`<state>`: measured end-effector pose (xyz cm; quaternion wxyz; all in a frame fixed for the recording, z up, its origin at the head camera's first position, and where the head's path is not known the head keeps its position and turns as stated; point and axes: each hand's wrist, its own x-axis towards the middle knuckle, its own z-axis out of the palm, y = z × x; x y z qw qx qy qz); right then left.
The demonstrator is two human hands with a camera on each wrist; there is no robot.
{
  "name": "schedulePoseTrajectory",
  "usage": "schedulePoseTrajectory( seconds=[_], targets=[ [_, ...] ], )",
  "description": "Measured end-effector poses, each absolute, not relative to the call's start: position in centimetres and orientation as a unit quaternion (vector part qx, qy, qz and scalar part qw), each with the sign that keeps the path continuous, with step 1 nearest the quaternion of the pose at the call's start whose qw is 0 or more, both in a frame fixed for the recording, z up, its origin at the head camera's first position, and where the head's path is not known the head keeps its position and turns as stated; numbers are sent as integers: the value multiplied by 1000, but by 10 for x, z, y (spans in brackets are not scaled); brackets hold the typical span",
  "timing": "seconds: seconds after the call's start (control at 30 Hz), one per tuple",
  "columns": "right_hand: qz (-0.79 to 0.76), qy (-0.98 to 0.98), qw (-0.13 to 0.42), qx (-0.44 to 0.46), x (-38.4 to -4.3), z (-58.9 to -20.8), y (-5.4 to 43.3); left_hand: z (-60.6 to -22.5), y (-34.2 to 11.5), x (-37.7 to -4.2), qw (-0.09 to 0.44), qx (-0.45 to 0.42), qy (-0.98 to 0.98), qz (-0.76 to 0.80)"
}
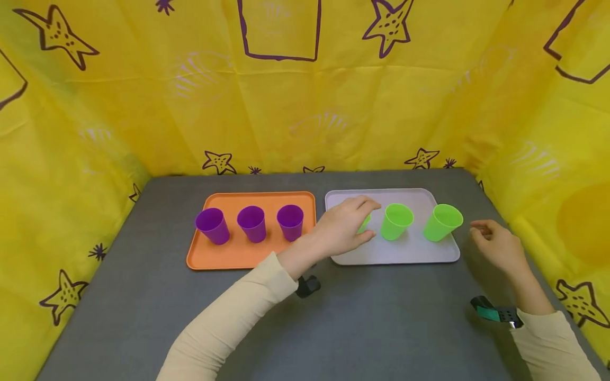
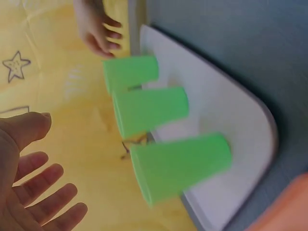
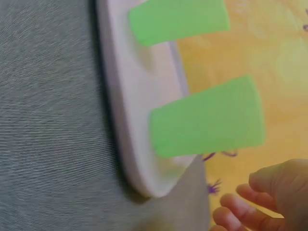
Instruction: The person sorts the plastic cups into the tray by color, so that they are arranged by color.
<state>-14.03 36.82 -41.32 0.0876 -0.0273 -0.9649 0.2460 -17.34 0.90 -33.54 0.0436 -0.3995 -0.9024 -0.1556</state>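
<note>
Three green cups stand upright on a pale lavender tray (image 1: 405,254). My left hand (image 1: 345,225) hovers over the tray's left part, fingers and thumb spread apart, partly hiding the left green cup (image 1: 364,224). In the left wrist view that cup (image 2: 185,166) shows whole, a gap away from the fingers (image 2: 53,207). Beside it are the middle green cup (image 1: 396,222) and the right green cup (image 1: 442,223). My right hand (image 1: 500,247) is just right of the right cup, loosely curled and holding nothing; the right wrist view shows it apart from that cup (image 3: 207,120).
On the left, an orange tray (image 1: 267,256) carries three upright purple cups (image 1: 252,224). Both trays lie side by side on a dark grey table (image 1: 371,323). A yellow patterned cloth (image 1: 286,116) hangs behind and along both sides.
</note>
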Motion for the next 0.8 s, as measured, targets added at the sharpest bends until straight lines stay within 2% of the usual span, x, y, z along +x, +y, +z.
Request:
schedulePoseTrajectory(
  seconds=[0.17, 0.3, 0.8],
  targets=[
    [250, -957, 148, -3, -143, -394, 362, -332, -24, -175, 65, -392, -905, -150],
    [239, -957, 167, 18, -145, -379, 351, -328, -51, -173, 85, -383, -907, -152],
    [181, -957, 165, 152, -146, -359, 344, -327, -172, -161, 116, -303, -937, -126]
  ],
)
